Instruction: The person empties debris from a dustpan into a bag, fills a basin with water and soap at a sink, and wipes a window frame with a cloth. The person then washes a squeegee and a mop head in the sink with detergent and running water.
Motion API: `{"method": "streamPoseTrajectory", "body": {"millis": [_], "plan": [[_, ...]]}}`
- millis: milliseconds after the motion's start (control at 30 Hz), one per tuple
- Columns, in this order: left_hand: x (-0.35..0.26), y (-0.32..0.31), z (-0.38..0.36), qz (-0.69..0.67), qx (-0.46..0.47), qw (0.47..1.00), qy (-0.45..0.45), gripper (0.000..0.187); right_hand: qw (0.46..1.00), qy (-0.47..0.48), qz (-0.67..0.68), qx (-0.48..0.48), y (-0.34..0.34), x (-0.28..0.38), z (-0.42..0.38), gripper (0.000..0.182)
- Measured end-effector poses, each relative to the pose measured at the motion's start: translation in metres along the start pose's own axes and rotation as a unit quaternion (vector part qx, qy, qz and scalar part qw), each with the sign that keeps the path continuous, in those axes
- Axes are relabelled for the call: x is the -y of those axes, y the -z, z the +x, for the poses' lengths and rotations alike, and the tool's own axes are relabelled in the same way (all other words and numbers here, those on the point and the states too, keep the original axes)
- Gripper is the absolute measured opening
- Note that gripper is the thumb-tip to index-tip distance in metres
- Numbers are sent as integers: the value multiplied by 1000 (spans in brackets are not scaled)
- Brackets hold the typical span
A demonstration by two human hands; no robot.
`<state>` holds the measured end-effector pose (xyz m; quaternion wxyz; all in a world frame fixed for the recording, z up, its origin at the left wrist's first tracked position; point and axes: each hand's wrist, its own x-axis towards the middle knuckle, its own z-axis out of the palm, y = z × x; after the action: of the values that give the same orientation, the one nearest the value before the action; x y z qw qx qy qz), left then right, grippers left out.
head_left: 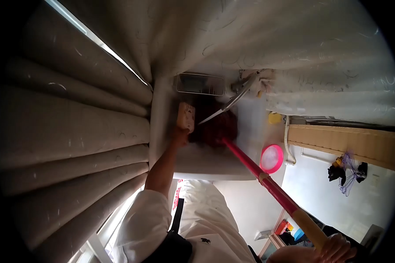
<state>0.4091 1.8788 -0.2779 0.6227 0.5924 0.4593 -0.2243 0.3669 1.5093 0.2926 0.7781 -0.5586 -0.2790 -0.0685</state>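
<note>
My left hand (180, 136) is in the sink (162, 101), closed on the lower end of an orange-pink rectangular block (186, 116); what kind of thing it is I cannot make out. Just right of it lies a dark red mop head (221, 125), in shadow at the sink's bottom. From this rises a red and tan mop handle (272, 186), slanting down to the right. At its far end my right hand (337, 249) has its fingers wrapped round the tan part. A pale curved spout or stream (232, 101) reaches from the tap (245, 83) over the mop head.
A wire rack (200, 84) sits at the sink's back edge. Right of the sink are a pink basin (271, 158) and a yellow item (274, 118). Curtains (74, 127) hang at the left. Purple hangers (348, 174) are at the right, near a wooden strip (338, 142).
</note>
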Motion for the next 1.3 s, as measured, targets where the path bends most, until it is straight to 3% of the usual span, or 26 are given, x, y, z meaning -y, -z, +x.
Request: {"method": "streamPoseTrajectory", "body": {"millis": [100,133,233,267,333,467,567,667,733,867,967,1000,1067,1167,1300], "plan": [[3,6,-36,-147,84,986,-6,34,999,14,-21,-36,-10,2,11,13],[-5,12,-56,-189,122,974,-8,31,999,30,-42,-4,-1,2,9,20],[-51,17,-120,-317,182,930,27,26,998,31,-33,-31,-1,4,12,27],[-63,17,-125,-326,188,926,13,26,983,81,-121,-115,12,0,3,37],[-104,18,-120,-349,200,915,-15,26,990,75,-86,-84,21,1,-2,39],[-196,12,-96,-314,258,907,-107,21,987,80,-83,-114,3,-4,-3,39],[-249,-4,-110,-349,241,905,-27,35,988,75,-91,-96,0,-3,-3,38],[-258,-17,-66,-373,323,870,-11,32,988,68,-96,-103,-5,-1,-5,39],[-258,-32,-28,-344,364,860,-96,30,987,68,-101,-105,-4,-1,-5,39],[-280,-38,-18,-301,344,881,-120,24,985,73,-110,-114,-5,-3,0,39],[-290,-54,-44,-160,206,903,-340,25,988,70,-109,-85,4,-2,0,39],[-294,-53,-31,-300,212,905,-215,28,989,68,-110,-68,8,-1,1,39],[-307,-53,2,-543,202,813,56,34,987,70,-96,-105,-2,-3,4,38],[-292,-51,3,-502,254,825,49,45,990,64,-92,-91,1,-3,5,38],[-265,-34,21,-422,284,861,8,47,991,59,-88,-79,-3,-4,12,38]]}}
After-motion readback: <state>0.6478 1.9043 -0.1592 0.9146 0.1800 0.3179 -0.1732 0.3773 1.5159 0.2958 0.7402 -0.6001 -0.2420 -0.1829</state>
